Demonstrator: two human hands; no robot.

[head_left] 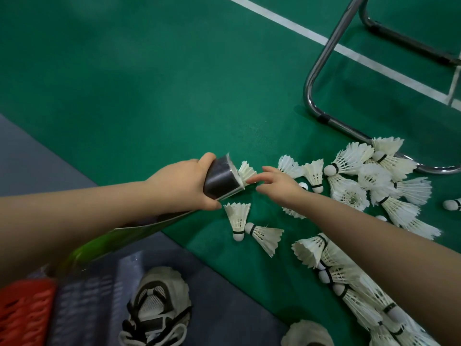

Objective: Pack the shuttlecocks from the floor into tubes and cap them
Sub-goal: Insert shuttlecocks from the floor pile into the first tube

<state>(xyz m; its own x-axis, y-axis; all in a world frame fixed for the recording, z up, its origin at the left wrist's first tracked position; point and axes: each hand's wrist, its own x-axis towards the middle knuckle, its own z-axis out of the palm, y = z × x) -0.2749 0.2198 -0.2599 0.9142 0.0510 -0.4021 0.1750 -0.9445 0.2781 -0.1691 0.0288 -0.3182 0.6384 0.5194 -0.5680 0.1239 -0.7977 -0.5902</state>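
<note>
Looking at the tube (220,178) first: which hand has it?

The left hand (184,183), fingers and thumb wrapped tight round the dark end, just behind the open mouth. The green rest of it runs back under that forearm.

So how does its long axis lie?

From low on the left, up and to the right. The mouth points straight at the right hand (279,183).

And what is in the mouth?

One shuttlecock (247,172), cork end inside and feathers sticking out past the rim. It isn't seated yet.

Is the right hand holding it?

No. Its fingers are spread and grip nothing. The index fingertip (250,181) is at the feathers, touching or just short of them; I can't tell which.

Then the right hand is the nearer one for the push?

I think so. The shuttlecock lies directly to its left, in line with the tube, so a nudge along that axis should send it home. A push off that line could crumple the feathers against the rim.

Where are the others?

On the green floor (149,96). Two (249,226) lie just below the tube mouth, a heap (361,181) sits behind the right hand, and a nested row (336,273) lies under the right forearm. Most are still unpacked, and I see no cap.
</note>
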